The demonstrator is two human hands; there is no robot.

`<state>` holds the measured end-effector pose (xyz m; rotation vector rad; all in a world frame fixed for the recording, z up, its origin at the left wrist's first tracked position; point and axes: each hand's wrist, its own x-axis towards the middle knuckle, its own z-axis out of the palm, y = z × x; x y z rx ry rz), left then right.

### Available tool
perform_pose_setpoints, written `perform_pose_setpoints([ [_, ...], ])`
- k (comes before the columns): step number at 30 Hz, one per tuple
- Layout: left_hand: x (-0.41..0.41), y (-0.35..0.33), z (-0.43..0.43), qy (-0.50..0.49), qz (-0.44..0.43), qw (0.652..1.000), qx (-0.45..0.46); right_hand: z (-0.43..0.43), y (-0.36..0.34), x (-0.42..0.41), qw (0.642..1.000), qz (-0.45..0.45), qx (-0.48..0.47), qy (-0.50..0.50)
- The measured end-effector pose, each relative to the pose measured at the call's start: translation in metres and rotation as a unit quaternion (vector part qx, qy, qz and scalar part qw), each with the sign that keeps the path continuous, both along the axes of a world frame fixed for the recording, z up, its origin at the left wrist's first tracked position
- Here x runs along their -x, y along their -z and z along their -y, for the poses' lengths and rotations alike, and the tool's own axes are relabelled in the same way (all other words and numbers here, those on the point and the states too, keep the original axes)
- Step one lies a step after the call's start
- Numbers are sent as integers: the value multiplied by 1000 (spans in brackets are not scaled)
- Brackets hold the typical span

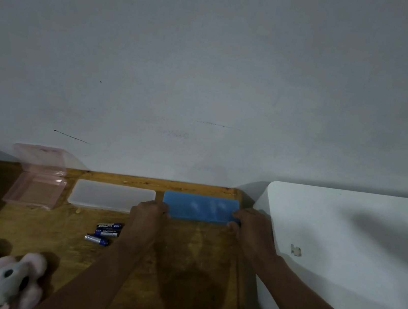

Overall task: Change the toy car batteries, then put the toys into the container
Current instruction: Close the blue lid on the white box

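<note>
Blue container sits at far edge of table by wall, long axis L-R. Gripped at both short ends: left hand on L end, right hand on R. Batteries lie nearer L.

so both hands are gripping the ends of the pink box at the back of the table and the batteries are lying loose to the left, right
Not quite. The head view shows the left hand and right hand gripping the ends of the blue box, not the pink box, which sits untouched at the far left. The batteries do lie loose to the left.
</note>
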<state>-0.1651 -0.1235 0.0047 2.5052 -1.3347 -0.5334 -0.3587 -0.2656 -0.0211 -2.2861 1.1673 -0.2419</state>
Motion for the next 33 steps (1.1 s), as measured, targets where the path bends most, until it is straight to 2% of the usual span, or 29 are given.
perform_pose_setpoints([
  [7, -3, 2, 9, 24, 33, 999, -20, 6, 10, -2, 999, 4, -49, 22],
  [22, -1, 3, 14, 42, 58, 996, -59, 15, 21, -7, 996, -51, -65, 46],
  [25, -1, 2, 15, 41, 62, 995, -59, 9, 22, -6, 995, -32, -80, 41],
  [33, 2, -3, 11, 40, 68, 996, -33, 2, 5, -6, 995, -51, -89, 18],
])
